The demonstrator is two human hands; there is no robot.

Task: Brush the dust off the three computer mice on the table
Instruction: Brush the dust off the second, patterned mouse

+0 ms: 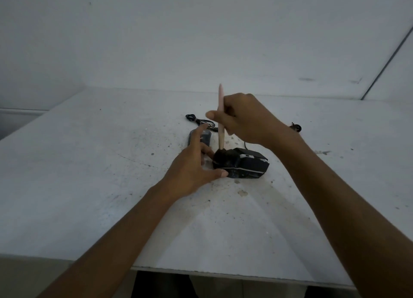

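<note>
A black angular computer mouse [250,164] lies near the middle of the white table [89,174]. My right hand [243,119] grips a brush with a pale pink handle [220,116], held nearly upright; its dark bristles press on the mouse's left end. My left hand [192,170] steadies that end, thumb on the front side and fingers spread behind it. A second, grey-black mouse [201,138] lies just behind my left hand, partly hidden by its fingers. A third mouse is mostly hidden behind my right wrist; only a small dark part [296,127] shows.
A coiled black cable [196,119] lies behind the second mouse. The table top is speckled with dust and stains around the mice. A white wall stands close behind the table. The table's near edge runs across the bottom of the view.
</note>
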